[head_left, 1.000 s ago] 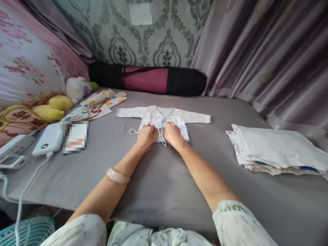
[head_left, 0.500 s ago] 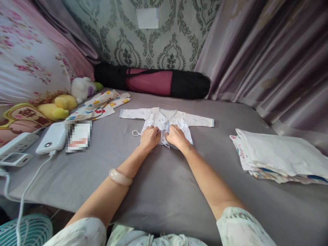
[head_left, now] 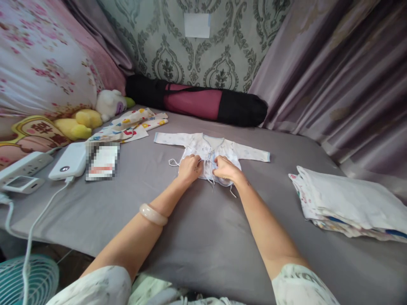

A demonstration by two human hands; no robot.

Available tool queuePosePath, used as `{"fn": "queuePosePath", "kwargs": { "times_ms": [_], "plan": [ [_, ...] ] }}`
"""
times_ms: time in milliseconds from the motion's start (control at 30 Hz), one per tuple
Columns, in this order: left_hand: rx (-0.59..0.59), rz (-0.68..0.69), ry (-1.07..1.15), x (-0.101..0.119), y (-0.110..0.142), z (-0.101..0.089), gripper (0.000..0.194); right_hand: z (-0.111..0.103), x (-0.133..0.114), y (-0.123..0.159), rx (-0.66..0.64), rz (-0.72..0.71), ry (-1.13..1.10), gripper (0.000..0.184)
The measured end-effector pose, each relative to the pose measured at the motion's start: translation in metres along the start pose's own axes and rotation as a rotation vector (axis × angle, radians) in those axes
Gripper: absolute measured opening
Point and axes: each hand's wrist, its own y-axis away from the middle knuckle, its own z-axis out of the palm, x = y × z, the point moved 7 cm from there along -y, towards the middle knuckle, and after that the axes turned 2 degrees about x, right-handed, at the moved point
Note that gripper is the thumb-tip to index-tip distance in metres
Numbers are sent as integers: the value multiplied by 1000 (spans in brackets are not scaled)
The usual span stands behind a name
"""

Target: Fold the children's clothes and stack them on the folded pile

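A small white baby shirt (head_left: 197, 144) with pale blue edging lies spread on the grey bed, its sleeves stretched out to both sides. My left hand (head_left: 190, 168) is closed at the left part of the shirt's front, its knuckles up. Opposite it, my right hand (head_left: 226, 169) pinches at the right part of the front, thumb and finger pressed together. Thin white tie strings (head_left: 210, 180) hang between the hands towards the lower hem. Whether the fingers grip a string or just the cloth is too small to tell. One more string loops out beside my left hand.
Folded cloths (head_left: 346, 199) are stacked on the right. A black and maroon long bag (head_left: 193, 99) lies along the wall. At left are plush toys (head_left: 76, 123), a patterned cloth (head_left: 127, 125), a power bank (head_left: 68, 161) with cable and a power strip (head_left: 27, 165).
My right hand has turned slightly, its thumb and finger now showing in a pinch. My left hand stays at the shirt's front. The view has shifted slightly, tilting the scene.
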Motion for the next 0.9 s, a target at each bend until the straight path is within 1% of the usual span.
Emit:
{"fn": "queuePosePath", "kwargs": {
  "times_ms": [167,233,300,400,500,567,633,733,833,900],
  "plan": [
    [49,-30,36,0,2,-4,23,-2,-13,7,152,62,123,35],
    [51,-19,27,2,2,-5,22,-2,-13,6,191,86,139,32],
    [30,-1,-3,3,2,-4,22,-3,-7,1,207,87,99,26],
    [9,6,-21,5,1,-5,28,-4,9,-12,175,71,-66,17],
    [34,12,-12,8,1,-11,30,-3,24,-24,125,104,-338,15],
    [71,30,-4,12,1,-15,30,-4,28,-29,129,133,-542,13],
    [84,59,18,17,2,-16,31,-5,25,-31,141,133,-719,14],
    [54,103,74,23,2,-10,31,-8,17,-31,146,116,-908,15],
    [33,150,129,29,3,-3,30,-10,10,-31,161,89,-1021,15],
    [3,187,151,33,3,4,28,-10,9,-33,179,64,-1036,15]
  ]
}}
